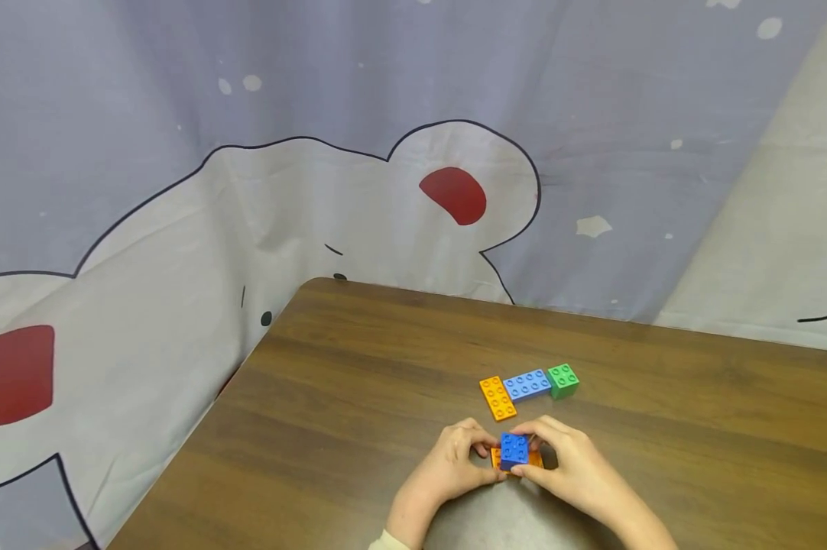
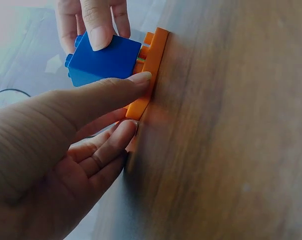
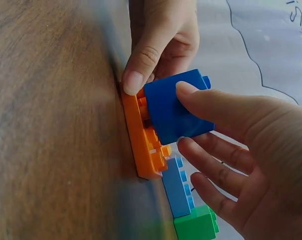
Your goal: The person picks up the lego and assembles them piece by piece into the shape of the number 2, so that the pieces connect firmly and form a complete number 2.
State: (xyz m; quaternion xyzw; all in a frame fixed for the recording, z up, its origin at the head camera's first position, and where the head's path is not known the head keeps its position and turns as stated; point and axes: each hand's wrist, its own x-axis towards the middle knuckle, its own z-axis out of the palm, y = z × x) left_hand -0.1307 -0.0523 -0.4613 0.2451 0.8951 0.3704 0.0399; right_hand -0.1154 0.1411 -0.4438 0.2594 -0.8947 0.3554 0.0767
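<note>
My right hand [image 1: 573, 462] pinches a dark blue building brick [image 1: 514, 451] between thumb and fingers. The brick is over the studs of an orange building brick [image 3: 137, 135], which is thin and lies flat on the table. In the right wrist view the blue one stands slightly tilted, and orange studs show beside its lower edge; whether any are pressed in I cannot tell. With thumb and fingers, my left hand [image 1: 452, 464] grips one end of the orange brick. The left wrist view shows the left thumb [image 2: 116, 95] along its edge.
Beyond the hands, a second orange brick [image 1: 498, 399], a light blue brick [image 1: 527, 385] and a green brick [image 1: 562, 381] lie side by side in a row. The brown wooden table [image 1: 358, 359] ends at a printed curtain [image 1: 358, 206] behind and to the left.
</note>
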